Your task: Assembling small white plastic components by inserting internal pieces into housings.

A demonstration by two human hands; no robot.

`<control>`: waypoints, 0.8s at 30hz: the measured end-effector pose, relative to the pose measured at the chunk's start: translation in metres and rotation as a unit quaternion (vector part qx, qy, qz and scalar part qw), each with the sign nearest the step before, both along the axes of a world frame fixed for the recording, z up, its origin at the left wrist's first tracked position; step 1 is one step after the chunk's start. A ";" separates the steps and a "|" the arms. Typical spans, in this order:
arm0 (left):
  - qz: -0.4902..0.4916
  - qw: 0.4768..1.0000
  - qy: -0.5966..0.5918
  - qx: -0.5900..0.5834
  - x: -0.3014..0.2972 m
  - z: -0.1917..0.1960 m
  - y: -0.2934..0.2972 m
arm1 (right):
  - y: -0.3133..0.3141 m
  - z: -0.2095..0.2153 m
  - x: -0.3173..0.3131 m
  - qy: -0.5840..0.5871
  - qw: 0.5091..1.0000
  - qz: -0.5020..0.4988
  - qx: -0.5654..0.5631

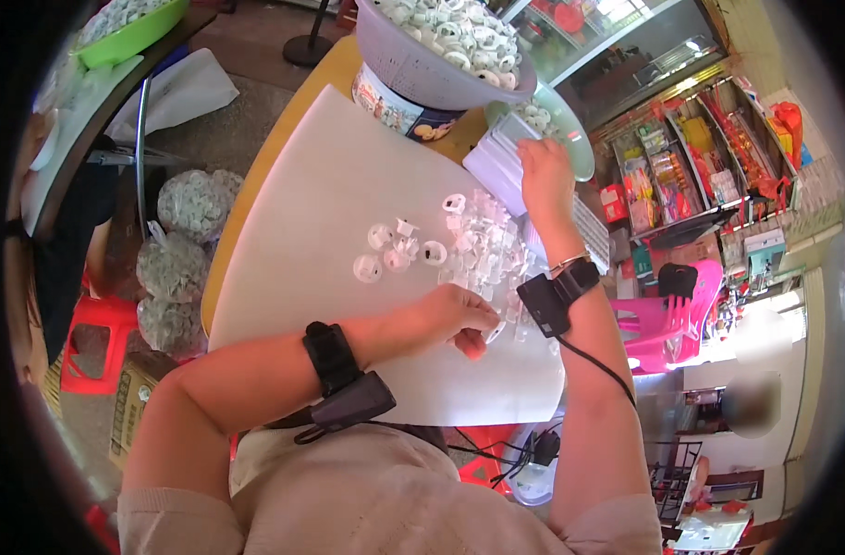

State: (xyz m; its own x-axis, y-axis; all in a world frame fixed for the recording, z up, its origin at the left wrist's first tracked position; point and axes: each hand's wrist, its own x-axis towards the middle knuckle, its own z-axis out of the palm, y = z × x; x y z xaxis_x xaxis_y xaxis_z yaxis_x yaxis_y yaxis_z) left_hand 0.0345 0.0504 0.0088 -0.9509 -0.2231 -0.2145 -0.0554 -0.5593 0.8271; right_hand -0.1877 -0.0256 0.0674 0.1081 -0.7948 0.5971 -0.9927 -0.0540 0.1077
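Bucket [404, 106] at tabletop's [321, 203] far edge: wraparound label, dark + colored pics; any lettering too sm. to read. Tub [422, 74] of white parts sits above it. Lilac box [495, 171] nr far R corner, long axis seems to slant from far edge twd R edge. R hand [544, 176] at its top; can't tell if grip's closed on anything. L hand [464, 322] nr the near edge, grip pinched on sm. white part [497, 326], its axis unclear. Clear pieces [483, 250] heaped betw. hands, pointing all ways.
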 end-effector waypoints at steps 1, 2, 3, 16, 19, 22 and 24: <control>-0.004 1.000 -0.004 0.003 -0.001 -0.002 0.000 | 0.005 0.000 0.003 -0.004 1.000 -0.004 0.003; 0.000 1.000 0.007 0.007 -0.003 -0.005 0.001 | 0.012 0.002 0.004 -0.041 0.999 0.006 -0.021; 0.003 1.000 0.020 0.011 -0.004 -0.007 0.001 | 0.021 0.009 0.010 -0.077 0.996 0.014 -0.047; 0.024 0.999 0.025 0.037 -0.015 -0.016 -0.001 | 0.230 -0.046 -0.001 -0.343 0.920 -0.178 0.064; 0.019 0.999 0.028 0.028 -0.014 -0.015 0.000 | 0.237 -0.057 0.008 -0.326 0.924 -0.195 0.046; 0.020 0.999 0.027 0.024 -0.014 -0.011 0.002 | 0.233 -0.066 0.005 -0.293 0.941 -0.171 0.013; 0.022 0.999 0.018 0.019 -0.014 -0.008 0.004 | 0.230 -0.071 0.004 -0.275 0.950 -0.152 -0.005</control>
